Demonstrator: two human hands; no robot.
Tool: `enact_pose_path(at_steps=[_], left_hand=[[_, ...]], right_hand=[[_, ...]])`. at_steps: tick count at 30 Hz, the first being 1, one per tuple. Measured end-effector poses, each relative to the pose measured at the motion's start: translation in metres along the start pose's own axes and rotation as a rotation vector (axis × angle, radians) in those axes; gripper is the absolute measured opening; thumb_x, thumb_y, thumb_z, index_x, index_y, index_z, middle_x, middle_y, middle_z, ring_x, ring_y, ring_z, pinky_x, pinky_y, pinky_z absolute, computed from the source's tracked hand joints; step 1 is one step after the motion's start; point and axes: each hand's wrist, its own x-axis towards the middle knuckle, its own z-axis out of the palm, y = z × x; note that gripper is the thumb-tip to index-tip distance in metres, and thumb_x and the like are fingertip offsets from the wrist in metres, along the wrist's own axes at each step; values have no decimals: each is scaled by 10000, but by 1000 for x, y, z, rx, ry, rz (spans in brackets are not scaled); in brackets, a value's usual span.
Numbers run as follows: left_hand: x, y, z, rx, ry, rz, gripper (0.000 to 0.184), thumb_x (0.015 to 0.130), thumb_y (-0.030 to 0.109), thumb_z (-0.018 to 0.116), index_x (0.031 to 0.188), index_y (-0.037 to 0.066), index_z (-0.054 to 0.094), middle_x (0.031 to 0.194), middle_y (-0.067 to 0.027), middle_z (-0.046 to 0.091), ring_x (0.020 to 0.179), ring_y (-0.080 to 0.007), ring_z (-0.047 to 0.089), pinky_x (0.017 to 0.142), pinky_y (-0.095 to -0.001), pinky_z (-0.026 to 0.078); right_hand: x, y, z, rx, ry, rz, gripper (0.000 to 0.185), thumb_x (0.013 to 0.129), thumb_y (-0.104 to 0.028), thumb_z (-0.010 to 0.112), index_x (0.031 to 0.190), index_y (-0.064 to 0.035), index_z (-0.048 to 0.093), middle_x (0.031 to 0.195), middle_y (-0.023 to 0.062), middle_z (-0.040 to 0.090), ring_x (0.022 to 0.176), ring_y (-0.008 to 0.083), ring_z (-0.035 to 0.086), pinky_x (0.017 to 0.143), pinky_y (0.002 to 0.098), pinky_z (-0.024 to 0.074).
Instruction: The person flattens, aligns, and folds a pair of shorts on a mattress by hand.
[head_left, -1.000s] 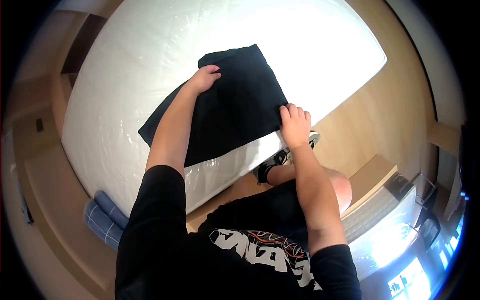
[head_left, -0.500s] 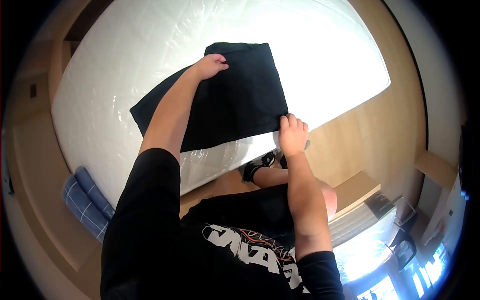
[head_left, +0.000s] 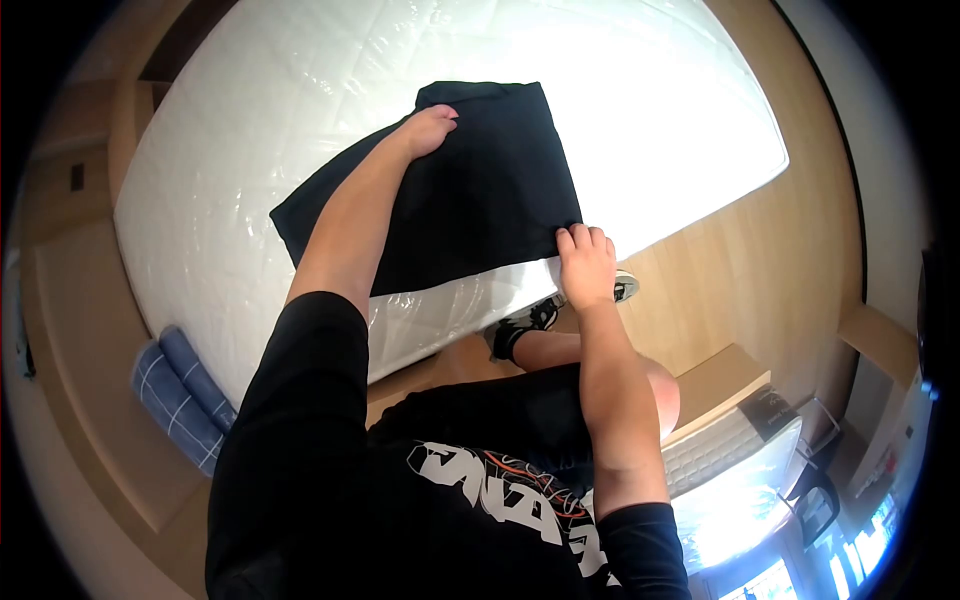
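Observation:
A piece of black cloth [head_left: 480,190], which looks like a folded garment, lies spread on the plastic-covered white mattress [head_left: 230,180]. I cannot tell what kind of garment it is. My left hand [head_left: 432,130] reaches across to its far side, with thumb and fingers pinched on the fabric near the upper fold. At the near right corner, my right hand [head_left: 587,262] has its fingers curled over the edge and grips it. My left forearm covers part of the cloth's left side.
Two blue checked rolls of fabric [head_left: 175,400] lie at the mattress's lower left. Wooden floor [head_left: 700,280] runs along the right. My shoe [head_left: 530,325] is beside the mattress edge. A second wrapped mattress [head_left: 730,460] and a cardboard-coloured panel [head_left: 715,390] are at lower right.
The whole view has shifted slightly, so things sit a little further right. Both hands keep their places on the black cloth, with hardly any movement.

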Motion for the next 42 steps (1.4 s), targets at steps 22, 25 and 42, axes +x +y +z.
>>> enact_pose_path(at_steps=[22,25,42], left_hand=[[-157,54,68,758,96,789,241,756,249,737,906,85,645,936,-100,595,860,-300,560,740,-417,455],[-183,34,103,649,-54,851,218,752,230,727,892,86,643,912,-82,593,857,-279,554,741,-402,451],[-186,8,103,493,112,809,358,781,320,696,983,34,620,1346,-244,489,1276,-404,433,1051,-505,347]], right_hand=[[-7,1,-13,85,-100,-120,121,804,-112,611,905,-51,643,895,147,631,852,314,609,761,456,477],[-3,-4,-22,195,-18,-107,67,782,-106,619,827,-60,637,846,134,622,799,312,604,711,451,473],[-9,-4,0,207,-250,-43,212,864,-111,605,1064,-51,635,1060,144,624,1006,313,600,868,432,486]])
